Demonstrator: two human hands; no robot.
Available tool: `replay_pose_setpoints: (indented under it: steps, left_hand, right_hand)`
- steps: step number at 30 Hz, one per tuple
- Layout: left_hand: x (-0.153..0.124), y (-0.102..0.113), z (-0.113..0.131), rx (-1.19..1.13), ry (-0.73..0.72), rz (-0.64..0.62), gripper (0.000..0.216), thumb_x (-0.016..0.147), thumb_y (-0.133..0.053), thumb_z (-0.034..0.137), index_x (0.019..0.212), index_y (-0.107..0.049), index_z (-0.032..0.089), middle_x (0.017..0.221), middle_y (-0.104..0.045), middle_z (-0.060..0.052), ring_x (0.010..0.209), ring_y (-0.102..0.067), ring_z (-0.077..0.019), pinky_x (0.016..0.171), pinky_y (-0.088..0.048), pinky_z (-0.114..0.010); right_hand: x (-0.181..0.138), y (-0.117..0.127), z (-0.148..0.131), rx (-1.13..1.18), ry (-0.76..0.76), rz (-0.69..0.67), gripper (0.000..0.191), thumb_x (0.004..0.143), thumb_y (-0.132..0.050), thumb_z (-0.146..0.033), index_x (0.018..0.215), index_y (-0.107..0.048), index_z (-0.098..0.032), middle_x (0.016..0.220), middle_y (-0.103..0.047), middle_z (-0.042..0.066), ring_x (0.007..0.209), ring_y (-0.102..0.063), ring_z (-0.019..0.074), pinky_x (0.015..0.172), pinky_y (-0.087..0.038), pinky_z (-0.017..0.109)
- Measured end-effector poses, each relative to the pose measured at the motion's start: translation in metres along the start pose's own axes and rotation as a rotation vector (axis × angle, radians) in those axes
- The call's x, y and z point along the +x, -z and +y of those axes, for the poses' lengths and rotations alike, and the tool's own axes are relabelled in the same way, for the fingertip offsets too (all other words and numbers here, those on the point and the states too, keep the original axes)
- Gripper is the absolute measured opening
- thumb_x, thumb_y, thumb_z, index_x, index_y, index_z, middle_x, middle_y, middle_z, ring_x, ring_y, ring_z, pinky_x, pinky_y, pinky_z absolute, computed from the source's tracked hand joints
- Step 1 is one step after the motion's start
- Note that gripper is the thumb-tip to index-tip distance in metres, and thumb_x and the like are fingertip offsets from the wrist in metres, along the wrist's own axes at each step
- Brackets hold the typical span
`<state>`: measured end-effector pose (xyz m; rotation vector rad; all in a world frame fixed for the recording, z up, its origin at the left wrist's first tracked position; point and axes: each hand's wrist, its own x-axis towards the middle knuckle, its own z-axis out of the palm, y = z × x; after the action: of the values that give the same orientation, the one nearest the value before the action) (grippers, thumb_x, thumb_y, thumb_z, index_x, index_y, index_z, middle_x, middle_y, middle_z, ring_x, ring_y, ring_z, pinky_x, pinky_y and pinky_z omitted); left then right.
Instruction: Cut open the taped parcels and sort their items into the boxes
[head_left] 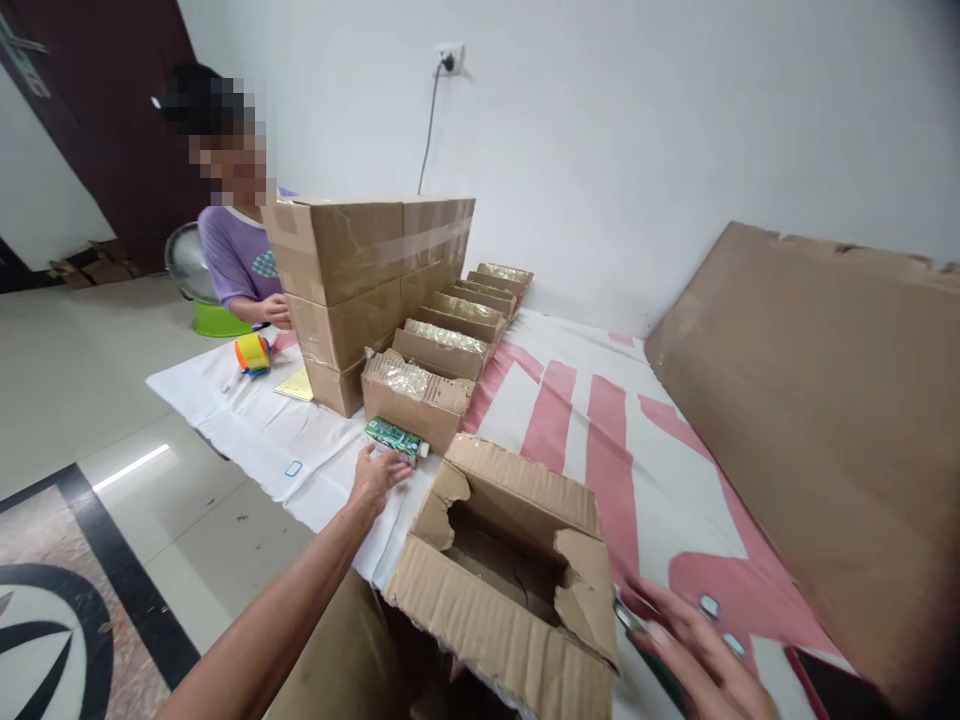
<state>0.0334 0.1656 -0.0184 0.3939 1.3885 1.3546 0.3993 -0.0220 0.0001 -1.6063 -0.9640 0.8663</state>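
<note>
My left hand (pixel 381 480) reaches over the white cloth, fingers stretched out and apart, right beside a small green printed carton (pixel 394 437). The fingers seem to touch the carton's near side but are not closed round it. In front of me stands an open cardboard box (pixel 517 545), its flaps folded out and torn at the edges, its inside dark. To the right of that box, my right hand (pixel 697 655) is partly blurred. Its thumb and fingers close on a tool with a shiny metal end (pixel 628 615); the rest of the tool is mostly hidden.
Taped cardboard boxes (pixel 360 250) are stacked at the table's left, beside a row of open boxes (pixel 442 340). Behind the stack sits a person (pixel 236 250). A yellow-orange tape roll (pixel 253 354) is near them. A large cardboard sheet (pixel 817 400) leans right; a phone (pixel 836 685) lies below.
</note>
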Motion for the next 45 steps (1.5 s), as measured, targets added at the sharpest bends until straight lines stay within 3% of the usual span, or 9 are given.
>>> replay_pose_setpoints:
  steps: [6, 10, 13, 17, 20, 25, 28, 37, 45]
  left_hand:
    - [-0.022, 0.032, 0.005, 0.099, -0.091, -0.038, 0.062, 0.080, -0.067, 0.015, 0.139, -0.048, 0.018, 0.113, -0.066, -0.009, 0.095, -0.073, -0.0179, 0.088, -0.061, -0.034]
    - [-0.057, 0.089, -0.005, 0.548, -0.417, -0.350, 0.052, 0.076, -0.076, 0.030, 0.126, -0.066, 0.020, 0.130, -0.067, -0.013, 0.120, -0.067, -0.0306, 0.105, -0.055, -0.049]
    - [-0.081, 0.116, -0.016, 0.867, -0.750, -0.569, 0.068, 0.081, -0.076, 0.037, 0.146, -0.056, 0.027, 0.149, -0.058, -0.015, 0.139, -0.055, -0.0354, 0.114, -0.049, -0.054]
    - [-0.104, 0.106, -0.016, 0.825, -0.968, -0.660, 0.089, 0.083, -0.079, 0.045, 0.160, -0.037, 0.031, 0.166, -0.038, -0.016, 0.152, -0.040, -0.0384, 0.120, -0.042, -0.057]
    - [-0.117, 0.076, -0.011, 0.677, -0.932, -0.617, 0.086, 0.086, -0.074, 0.052, 0.159, -0.036, 0.029, 0.163, -0.043, -0.016, 0.147, -0.048, -0.0373, 0.118, -0.045, -0.056]
    - [-0.129, 0.030, -0.016, 0.618, -0.785, -0.288, 0.071, 0.087, -0.072, 0.043, 0.149, -0.048, 0.020, 0.152, -0.055, -0.017, 0.141, -0.054, -0.0357, 0.116, -0.047, -0.053]
    - [-0.130, 0.018, -0.021, 0.592, -0.766, -0.253, 0.069, 0.087, -0.070, 0.039, 0.149, -0.048, 0.018, 0.153, -0.055, -0.016, 0.139, -0.055, -0.0336, 0.118, -0.045, -0.051]
    - [-0.140, 0.030, -0.036, 0.445, -0.626, -0.195, 0.067, 0.091, -0.065, 0.052, 0.149, -0.048, 0.022, 0.156, -0.051, -0.014, 0.147, -0.047, -0.0350, 0.118, -0.045, -0.048]
    - [-0.142, 0.040, -0.060, 0.232, -0.440, -0.296, 0.067, 0.092, -0.064, 0.052, 0.150, -0.047, 0.022, 0.156, -0.053, -0.013, 0.148, -0.046, -0.0342, 0.124, -0.038, -0.050]
  right_hand:
    - [-0.021, -0.031, -0.018, 0.202, -0.079, 0.024, 0.059, 0.066, -0.086, -0.064, 0.110, -0.076, -0.025, 0.132, -0.074, 0.014, 0.124, -0.067, 0.0356, 0.091, -0.059, 0.043]
    - [-0.028, -0.021, -0.014, 0.188, -0.048, -0.002, 0.058, 0.070, -0.085, -0.063, 0.113, -0.076, -0.027, 0.134, -0.073, 0.014, 0.125, -0.065, 0.0355, 0.094, -0.055, 0.047]
    - [-0.026, -0.020, -0.014, 0.162, -0.025, -0.031, 0.058, 0.072, -0.085, -0.062, 0.117, -0.075, -0.027, 0.137, -0.071, 0.013, 0.128, -0.063, 0.0348, 0.099, -0.054, 0.048]
    - [-0.001, -0.039, -0.026, 0.187, -0.005, -0.065, 0.054, 0.076, -0.081, -0.065, 0.114, -0.077, -0.026, 0.129, -0.075, 0.011, 0.123, -0.066, 0.0324, 0.095, -0.055, 0.043]
    - [0.026, -0.059, -0.038, 0.304, 0.075, -0.055, 0.047, 0.077, -0.078, -0.063, 0.105, -0.078, -0.026, 0.110, -0.080, 0.010, 0.107, -0.073, 0.0301, 0.085, -0.057, 0.042]
    - [0.037, -0.072, -0.051, 0.379, 0.236, -0.010, 0.037, 0.081, -0.073, -0.061, 0.093, -0.075, -0.026, 0.108, -0.079, 0.006, 0.112, -0.070, 0.0279, 0.095, -0.055, 0.042]
    - [0.019, -0.064, -0.052, 0.303, 0.352, -0.083, 0.042, 0.085, -0.075, -0.056, 0.116, -0.070, -0.028, 0.114, -0.078, 0.007, 0.120, -0.067, 0.0286, 0.103, -0.052, 0.045]
    - [-0.023, -0.047, -0.032, -0.117, 0.508, -0.169, 0.053, 0.099, -0.050, -0.066, 0.132, -0.069, -0.028, 0.163, -0.047, 0.008, 0.153, -0.038, 0.0354, 0.124, -0.033, 0.051]
    - [-0.035, -0.086, 0.000, -0.154, 0.539, -0.037, 0.051, 0.103, -0.048, -0.055, 0.146, -0.054, -0.028, 0.171, -0.031, 0.009, 0.159, -0.024, 0.0368, 0.126, -0.024, 0.058]
